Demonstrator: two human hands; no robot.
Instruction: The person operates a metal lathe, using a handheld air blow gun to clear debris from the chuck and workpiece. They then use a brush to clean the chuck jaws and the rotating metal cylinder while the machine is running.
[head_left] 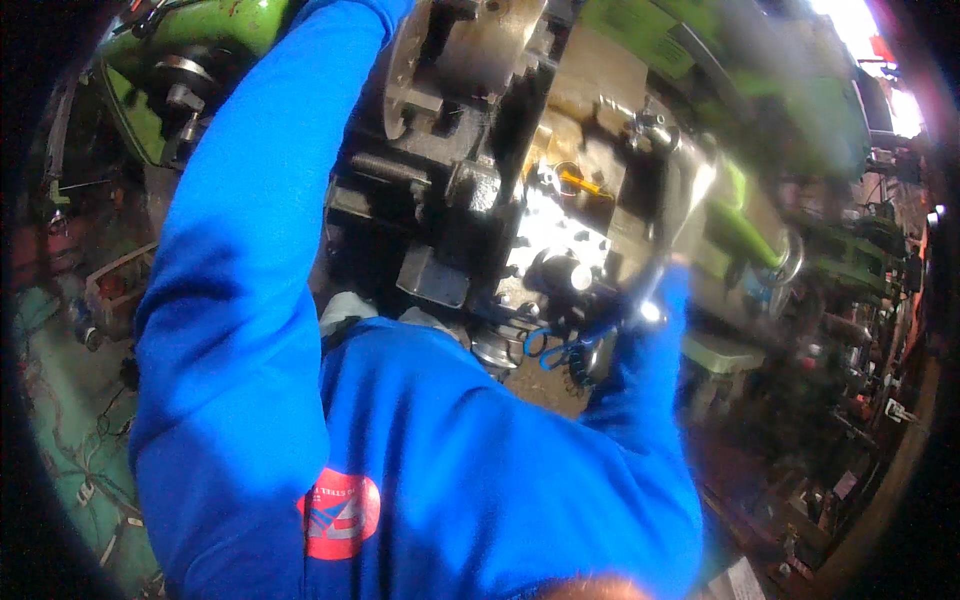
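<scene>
My left arm in a blue sleeve reaches up past the top edge, beside the round metal faceplate (403, 75) of a green lathe; the left hand is out of view. Over the lathe bed at the right, my right hand (680, 261) is mostly hidden, with only a bit of skin showing at the cuff. A shiny, motion-smeared metal piece like a lever or tube (690, 190) lies in front of it. Whether the fingers grip that piece cannot be made out. Left of this hand is the brightly lit lathe carriage (560, 240).
A yellow-orange tool (583, 181) lies behind the carriage. Blue coiled hose (560, 350) hangs by my right forearm. Below the faceplate runs a threaded metal rod (385, 167). A wooden box (118, 285) stands on the green floor at left; cluttered shelving (850, 400) lines the right.
</scene>
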